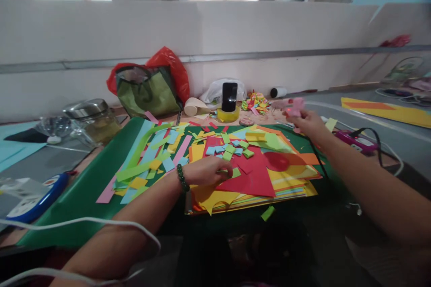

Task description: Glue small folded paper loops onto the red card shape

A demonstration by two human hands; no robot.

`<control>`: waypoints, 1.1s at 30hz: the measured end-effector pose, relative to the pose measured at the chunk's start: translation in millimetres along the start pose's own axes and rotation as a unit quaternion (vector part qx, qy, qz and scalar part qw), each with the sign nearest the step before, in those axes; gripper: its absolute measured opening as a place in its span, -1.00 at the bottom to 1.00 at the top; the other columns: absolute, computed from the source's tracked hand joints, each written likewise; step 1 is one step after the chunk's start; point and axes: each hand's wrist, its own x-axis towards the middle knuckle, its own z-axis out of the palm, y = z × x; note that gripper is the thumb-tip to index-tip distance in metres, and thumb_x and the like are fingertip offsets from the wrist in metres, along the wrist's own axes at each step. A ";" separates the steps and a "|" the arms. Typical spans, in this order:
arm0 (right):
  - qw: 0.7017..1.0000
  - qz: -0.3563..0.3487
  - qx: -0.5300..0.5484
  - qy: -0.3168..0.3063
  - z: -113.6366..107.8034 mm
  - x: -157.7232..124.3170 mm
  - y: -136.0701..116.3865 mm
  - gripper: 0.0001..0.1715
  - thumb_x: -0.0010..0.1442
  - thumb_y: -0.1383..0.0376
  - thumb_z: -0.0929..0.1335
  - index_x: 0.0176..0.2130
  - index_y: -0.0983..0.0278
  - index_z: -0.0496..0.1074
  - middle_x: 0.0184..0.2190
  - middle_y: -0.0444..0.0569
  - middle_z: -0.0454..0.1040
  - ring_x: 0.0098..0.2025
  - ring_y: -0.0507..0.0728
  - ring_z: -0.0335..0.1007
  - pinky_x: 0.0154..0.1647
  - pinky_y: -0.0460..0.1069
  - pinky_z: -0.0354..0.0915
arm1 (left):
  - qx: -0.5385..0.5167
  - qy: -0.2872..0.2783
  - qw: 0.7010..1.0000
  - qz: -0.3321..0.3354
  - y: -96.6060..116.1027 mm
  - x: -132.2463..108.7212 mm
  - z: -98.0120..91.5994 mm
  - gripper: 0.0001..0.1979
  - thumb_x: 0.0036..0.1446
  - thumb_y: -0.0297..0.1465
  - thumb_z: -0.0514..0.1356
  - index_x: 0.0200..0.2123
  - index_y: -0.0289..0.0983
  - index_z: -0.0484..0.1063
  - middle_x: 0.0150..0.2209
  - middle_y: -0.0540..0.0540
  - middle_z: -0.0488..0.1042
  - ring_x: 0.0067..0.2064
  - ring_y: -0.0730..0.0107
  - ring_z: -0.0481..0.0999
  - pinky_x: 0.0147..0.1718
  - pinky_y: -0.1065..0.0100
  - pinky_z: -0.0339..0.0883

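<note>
Alas, glue gun (293,106), markings blurred

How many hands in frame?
2: left hand rests on the coloured paper pile; right hand holds a pink glue gun farther back. No others visible.

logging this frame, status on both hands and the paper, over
Left hand low on paper stack, grip pinching green scrap. Right hand up, grip shut on pink glue gun. Loose paper squares between hands, black cord at stack's right edge.
</note>
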 end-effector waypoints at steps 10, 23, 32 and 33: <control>0.969 -0.061 -0.065 -0.229 -17.4 -85.0 -35.9 -0.38 -0.06 -0.20 0.29 -0.55 0.31 0.41 -0.69 -0.08 0.28 -0.62 0.01 0.12 -0.61 -0.06 0.07 | -0.024 -0.007 1.000 -0.007 -0.6 -1.1 -3.7 -0.74 0.15 -0.44 0.15 -0.15 -0.27 0.60 -0.35 -0.06 0.61 -0.40 0.47 0.45 -0.36 0.47 0.23; 0.893 -0.121 -0.221 -0.373 13.6 -104.7 -36.5 -0.33 0.06 -0.30 0.18 -0.52 0.23 0.25 -0.55 -0.09 0.26 -0.50 0.06 0.14 -0.50 -0.05 0.09 | -0.049 -0.020 0.998 -0.023 0.5 -0.5 -4.4 -0.74 0.12 -0.47 0.16 -0.19 -0.28 0.62 -0.41 -0.03 0.58 -0.42 0.48 0.40 -0.40 0.48 0.18; 0.880 -0.123 -0.241 -0.391 11.4 -104.5 -35.8 -0.31 0.06 -0.32 0.17 -0.56 0.23 0.19 -0.57 -0.10 0.22 -0.53 0.04 0.09 -0.52 -0.04 0.07 | -0.042 -0.025 0.999 -0.022 -0.7 -0.2 -3.4 -0.74 0.13 -0.45 0.15 -0.18 -0.28 0.62 -0.42 -0.05 0.57 -0.45 0.50 0.36 -0.43 0.47 0.16; 0.880 -0.122 -0.244 -0.389 11.7 -104.1 -35.5 -0.31 0.05 -0.32 0.17 -0.56 0.23 0.19 -0.57 -0.10 0.23 -0.53 0.04 0.09 -0.52 -0.04 0.07 | -0.043 -0.022 0.999 -0.018 -0.7 -0.1 -3.3 -0.74 0.13 -0.45 0.15 -0.18 -0.28 0.62 -0.43 -0.05 0.57 -0.45 0.50 0.36 -0.43 0.47 0.16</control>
